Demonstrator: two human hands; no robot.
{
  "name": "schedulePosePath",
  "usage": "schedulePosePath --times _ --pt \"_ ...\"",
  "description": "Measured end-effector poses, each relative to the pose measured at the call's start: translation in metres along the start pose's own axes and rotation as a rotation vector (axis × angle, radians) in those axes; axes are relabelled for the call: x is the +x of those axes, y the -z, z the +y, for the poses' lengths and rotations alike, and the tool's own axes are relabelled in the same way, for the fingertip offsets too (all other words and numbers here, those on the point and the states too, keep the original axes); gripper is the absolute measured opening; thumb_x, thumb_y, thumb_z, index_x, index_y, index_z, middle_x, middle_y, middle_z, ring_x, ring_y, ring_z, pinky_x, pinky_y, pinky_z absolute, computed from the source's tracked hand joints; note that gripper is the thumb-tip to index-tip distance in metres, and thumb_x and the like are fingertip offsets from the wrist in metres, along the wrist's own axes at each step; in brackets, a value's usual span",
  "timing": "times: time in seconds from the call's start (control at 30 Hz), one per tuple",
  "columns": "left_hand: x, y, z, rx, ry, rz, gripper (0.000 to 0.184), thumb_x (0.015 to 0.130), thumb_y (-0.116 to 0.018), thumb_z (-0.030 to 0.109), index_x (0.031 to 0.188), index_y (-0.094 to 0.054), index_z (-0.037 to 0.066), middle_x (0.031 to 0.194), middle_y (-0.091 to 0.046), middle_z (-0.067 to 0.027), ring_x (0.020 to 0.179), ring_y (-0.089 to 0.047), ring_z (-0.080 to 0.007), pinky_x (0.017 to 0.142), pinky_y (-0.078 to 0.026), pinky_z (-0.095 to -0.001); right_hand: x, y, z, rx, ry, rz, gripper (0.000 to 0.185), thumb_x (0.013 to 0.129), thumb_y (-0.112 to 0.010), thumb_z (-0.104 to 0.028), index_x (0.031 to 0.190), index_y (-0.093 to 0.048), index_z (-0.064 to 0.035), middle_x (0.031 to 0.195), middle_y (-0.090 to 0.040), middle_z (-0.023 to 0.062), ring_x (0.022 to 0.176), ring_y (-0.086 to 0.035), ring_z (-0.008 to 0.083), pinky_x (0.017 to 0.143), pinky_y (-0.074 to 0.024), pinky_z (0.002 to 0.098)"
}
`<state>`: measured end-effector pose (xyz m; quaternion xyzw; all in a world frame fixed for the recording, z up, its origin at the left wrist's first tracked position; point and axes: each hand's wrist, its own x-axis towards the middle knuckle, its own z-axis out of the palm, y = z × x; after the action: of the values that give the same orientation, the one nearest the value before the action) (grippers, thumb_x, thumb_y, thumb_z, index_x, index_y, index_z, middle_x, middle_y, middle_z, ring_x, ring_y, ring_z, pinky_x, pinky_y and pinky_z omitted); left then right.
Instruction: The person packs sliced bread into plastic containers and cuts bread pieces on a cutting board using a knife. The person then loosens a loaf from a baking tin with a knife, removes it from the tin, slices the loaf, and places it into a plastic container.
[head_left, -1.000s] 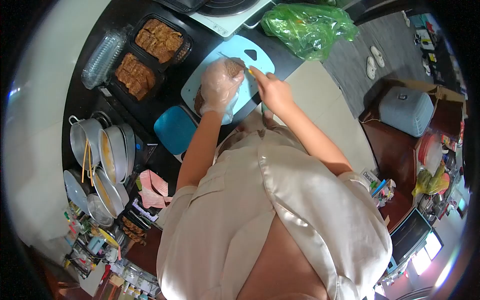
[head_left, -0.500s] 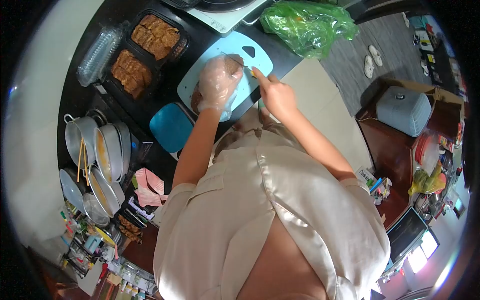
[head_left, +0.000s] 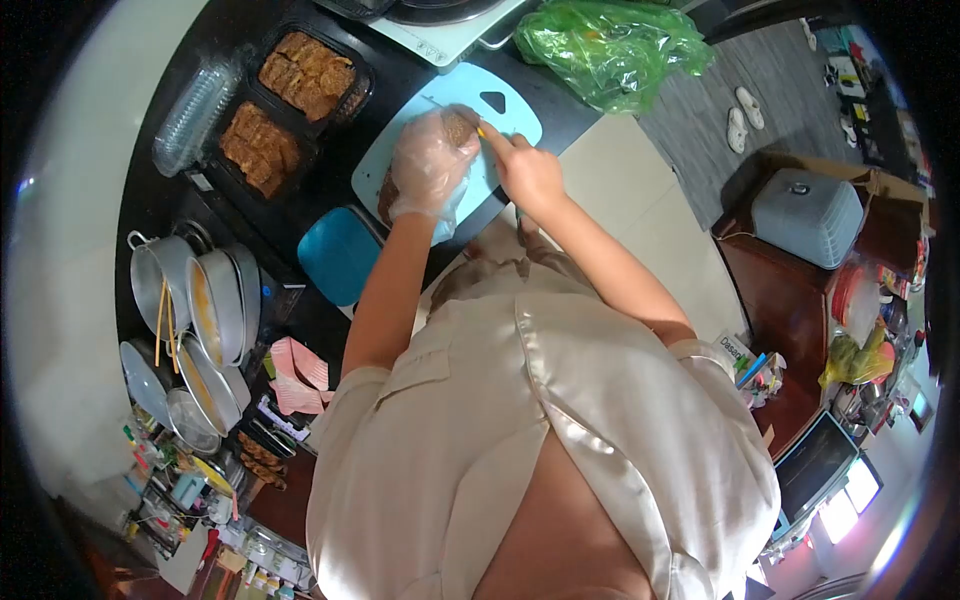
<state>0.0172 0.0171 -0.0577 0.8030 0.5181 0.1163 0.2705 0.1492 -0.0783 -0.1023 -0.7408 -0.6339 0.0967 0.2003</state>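
My left hand (head_left: 428, 165), in a clear plastic glove, presses down on a brown loaf-like piece of food (head_left: 461, 130). Its fingers curl over the food, which lies on a light blue cutting board (head_left: 515, 125). A darker part of the same food, or another piece, shows at the board's left edge by the glove. In my bare right hand (head_left: 528, 175) is a knife (head_left: 481, 131) with a bit of yellow at the handle. The index finger stretches along the knife, and the blade is at the food's right end, mostly too thin to make out.
Two black trays of cut brown pieces (head_left: 308, 75) sit to the left, beside a clear plastic lid (head_left: 198, 112). A green plastic bag (head_left: 615, 50) lies right of a cooktop (head_left: 440, 35). Near my left forearm are a blue square item (head_left: 340, 255) and stacked metal pots (head_left: 160, 270).
My right hand has moved left with the knife, bringing it up against the food's right end. The left hand stays on the food, almost unmoved.
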Motion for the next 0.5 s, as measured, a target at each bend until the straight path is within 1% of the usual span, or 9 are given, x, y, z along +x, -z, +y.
schedulePosePath --times 0.07,0.17,0.2,0.27,0.37,0.4,0.47,0.5 --pt "0.001 0.001 -0.001 -0.002 -0.017 0.012 0.052 0.075 -0.076 0.037 0.109 -0.061 0.001 0.105 -0.064 -0.021 0.1 -0.061 -0.0394 0.088 -0.049 -0.048 -0.023 0.011 0.008 0.041 -0.036 -0.032 0.057 0.083 -0.058 -0.01 0.138 -0.051 -0.0198 0.083 -0.063 0.013 0.06 -0.064 0.0322 0.054 -0.0533 0.0423" --pt "0.0 -0.003 -0.003 0.042 -0.006 0.011 0.05 0.075 -0.076 0.037 0.106 -0.061 0.001 0.103 -0.064 -0.0208 0.099 -0.061 -0.0395 0.087 -0.049 -0.0482 -0.034 0.02 0.007 0.029 -0.066 -0.066 0.055 0.085 -0.057 -0.009 0.138 -0.052 -0.02 0.083 -0.062 0.0129 0.06 -0.063 0.0321 0.053 -0.053 0.042" --pt "0.0 -0.005 -0.003 0.053 -0.005 0.005 0.05 0.075 -0.076 0.037 0.106 -0.061 0.001 0.103 -0.064 -0.0211 0.099 -0.061 -0.0396 0.087 -0.049 -0.0481 -0.029 0.012 0.006 0.03 -0.073 -0.07 0.055 0.085 -0.057 -0.009 0.138 -0.052 -0.02 0.083 -0.062 0.0129 0.06 -0.063 0.0321 0.053 -0.053 0.042" --pt "0.003 -0.007 -0.004 0.065 -0.005 0.002 0.05 0.075 -0.076 0.037 0.106 -0.061 0.001 0.104 -0.064 -0.0214 0.1 -0.061 -0.0396 0.087 -0.049 -0.048 -0.008 -0.011 0.005 0.051 -0.002 0.045 0.053 0.086 -0.057 -0.008 0.138 -0.053 -0.02 0.08 -0.061 0.0118 0.058 -0.062 0.0312 0.052 -0.0518 0.0417" --pt "0.005 -0.011 -0.011 0.081 -0.045 0.029 0.05 0.076 -0.076 0.037 0.106 -0.061 0.0 0.104 -0.064 -0.0218 0.1 -0.061 -0.0398 0.087 -0.049 -0.0481 -0.028 -0.007 0.013 0.082 -0.011 0.08 0.051 0.087 -0.058 -0.009 0.137 -0.054 -0.0207 0.077 -0.059 0.0108 0.057 -0.061 0.0305 0.051 -0.0509 0.0416" --pt "0.005 -0.013 -0.013 0.098 -0.074 0.056 0.052 0.076 -0.076 0.038 0.109 -0.06 0.0 0.105 -0.063 -0.022 0.1 -0.06 -0.04 0.087 -0.049 -0.0482 -0.041 -0.008 0.022 0.058 -0.017 0.067 0.05 0.088 -0.06 -0.011 0.137 -0.054 -0.022 0.077 -0.059 0.0105 0.056 -0.06 0.03 0.051 -0.0509 0.0415" --pt "0.003 -0.016 -0.018 0.114 -0.099 0.081 0.054 0.076 -0.075 0.038 0.111 -0.059 0.0 0.105 -0.063 -0.0221 0.1 -0.06 -0.0402 0.088 -0.049 -0.0484 -0.052 -0.007 0.028 0.072 -0.032 0.064 0.05 0.088 -0.06 -0.012 0.137 -0.054 -0.0228 0.077 -0.059 0.0103 0.055 -0.06 0.0298 0.051 -0.051 0.0412" --pt "0.002 -0.015 -0.018 0.084 -0.143 0.138 0.056 0.075 -0.077 0.035 0.114 -0.057 0.0 0.107 -0.063 -0.0223 0.102 -0.059 -0.0407 0.089 -0.048 -0.0486 -0.056 -0.006 0.027 0.085 -0.049 0.06 0.05 0.088 -0.061 -0.013 0.137 -0.054 -0.0235 0.077 -0.058 0.01 0.054 -0.059 0.0296 0.051 -0.051 0.041"
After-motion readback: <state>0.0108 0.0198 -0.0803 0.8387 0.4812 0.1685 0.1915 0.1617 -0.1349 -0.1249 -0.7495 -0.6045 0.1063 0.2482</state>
